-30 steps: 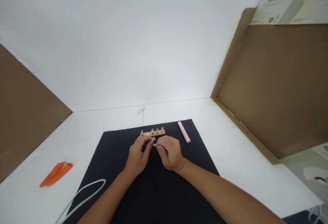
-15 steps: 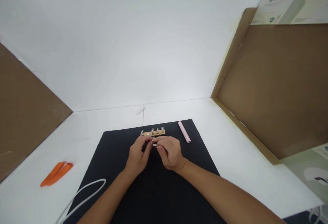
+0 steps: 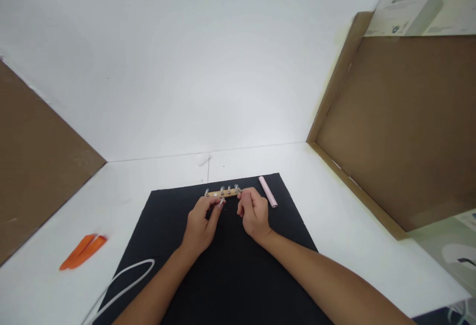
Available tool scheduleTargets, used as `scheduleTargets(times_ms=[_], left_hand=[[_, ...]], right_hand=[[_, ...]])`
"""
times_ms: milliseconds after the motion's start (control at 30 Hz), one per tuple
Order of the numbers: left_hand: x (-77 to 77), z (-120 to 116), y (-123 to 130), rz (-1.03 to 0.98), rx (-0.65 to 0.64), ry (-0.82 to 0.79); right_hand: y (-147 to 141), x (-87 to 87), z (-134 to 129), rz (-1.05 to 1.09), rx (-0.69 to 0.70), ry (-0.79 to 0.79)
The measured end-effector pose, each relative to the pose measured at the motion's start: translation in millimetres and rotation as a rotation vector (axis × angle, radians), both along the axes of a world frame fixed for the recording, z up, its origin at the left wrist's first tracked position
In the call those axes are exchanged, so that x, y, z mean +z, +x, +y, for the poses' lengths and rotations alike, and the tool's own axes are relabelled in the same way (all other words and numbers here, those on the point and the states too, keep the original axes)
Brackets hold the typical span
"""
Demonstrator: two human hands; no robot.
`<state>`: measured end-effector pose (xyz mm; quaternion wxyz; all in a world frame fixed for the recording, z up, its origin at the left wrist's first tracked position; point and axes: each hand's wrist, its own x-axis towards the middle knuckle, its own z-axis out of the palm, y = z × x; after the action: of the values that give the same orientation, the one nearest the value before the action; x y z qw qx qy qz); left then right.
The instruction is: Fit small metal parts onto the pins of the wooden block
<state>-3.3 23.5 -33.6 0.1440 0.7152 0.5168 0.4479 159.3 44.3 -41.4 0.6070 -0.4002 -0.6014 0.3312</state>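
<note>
A small wooden strip (image 3: 225,193) carrying several small clear-and-metal pieces lies near the far edge of the black mat (image 3: 223,275). Just in front of its left half, my left hand (image 3: 201,222) pinches a small pale piece (image 3: 222,201) between thumb and fingertips. My right hand (image 3: 254,212) is closed at the strip's right end, with a small metallic tool tip (image 3: 239,191) sticking out from its fingers toward the rightmost piece. The rest of that tool is hidden. A gap separates the two hands.
A pink cylinder (image 3: 268,192) lies to the right of my right hand. Orange strips (image 3: 82,252) rest on the white table (image 3: 122,201) at the left. A white cable (image 3: 128,285) loops over the mat's left edge. Brown panels (image 3: 401,126) stand at both sides.
My right hand has moved away from my left, up and to the right, to the strip's right end. My left hand has stayed nearly in place, still pinching.
</note>
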Motion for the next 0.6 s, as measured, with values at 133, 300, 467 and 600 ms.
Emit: scheduleTargets(times_ms=[133, 300, 467, 600], left_hand=[[1.3, 1.4, -1.8, 0.022, 0.062, 0.104], [0.7, 4.2, -2.7, 0.036, 0.091, 0.068], [-4.7, 6.9, -4.8, 0.035, 0.152, -0.031], [-4.6, 7.8, -6.2, 0.106, 0.217, -0.078]], right_hand=[[-1.7, -0.5, 11.2, 0.299, -0.032, -0.27], [-0.5, 0.8, 19.8, 0.447, -0.065, -0.359], [0.2, -2.7, 24.2, 0.507, -0.084, -0.367], [0.3, -5.5, 27.2, 0.534, -0.092, -0.377]])
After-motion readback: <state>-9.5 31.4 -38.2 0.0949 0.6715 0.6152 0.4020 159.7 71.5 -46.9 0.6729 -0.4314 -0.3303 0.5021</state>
